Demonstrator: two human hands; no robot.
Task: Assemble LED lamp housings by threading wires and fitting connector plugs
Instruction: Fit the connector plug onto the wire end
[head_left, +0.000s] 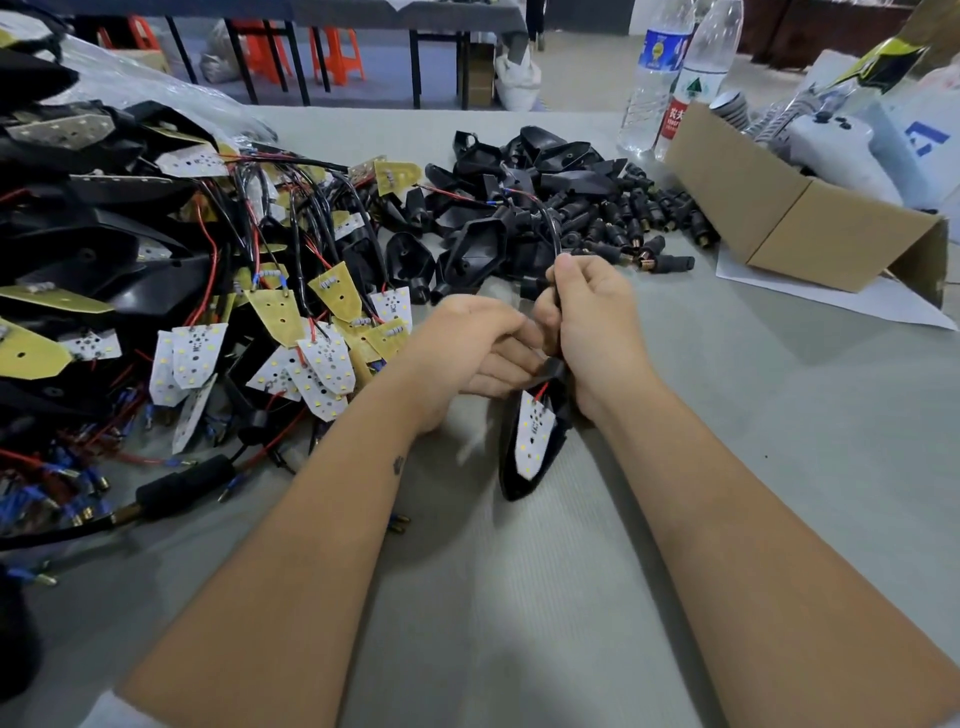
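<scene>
You hold one housing (524, 467) between your wrists, just above the table (519, 597), its pointed end toward you and its neck up between your hands. An LED board (535, 434) sits in its open face with a red wire (540, 391) running up into the neck, so this looks like the threading step, with the board already seated.

Your right hand (592, 332) is curled round a black cable (555, 228), which arcs up and away toward the pile of empty shells (483, 249). Gripping it close above the neck probably lets you draw it through without kinking it. Your left hand (483, 343) has its fingers curled in against the neck, apparently steadying the housing as you pull, though what those fingertips pinch is hidden behind the right hand.

The stock is laid out by reach. Wired boards (291, 332) lie heaped at your left, shells straight ahead, and plugs (639, 218) beside them by the cardboard box (800, 208). Two water bottles (675, 78) stand well behind, out of the working area.

Next, I judge, comes a plug from that right-hand pile, fitted over the cable's free end. Keep the red wire slack enough that the pull doesn't lift the board from its seat.
</scene>
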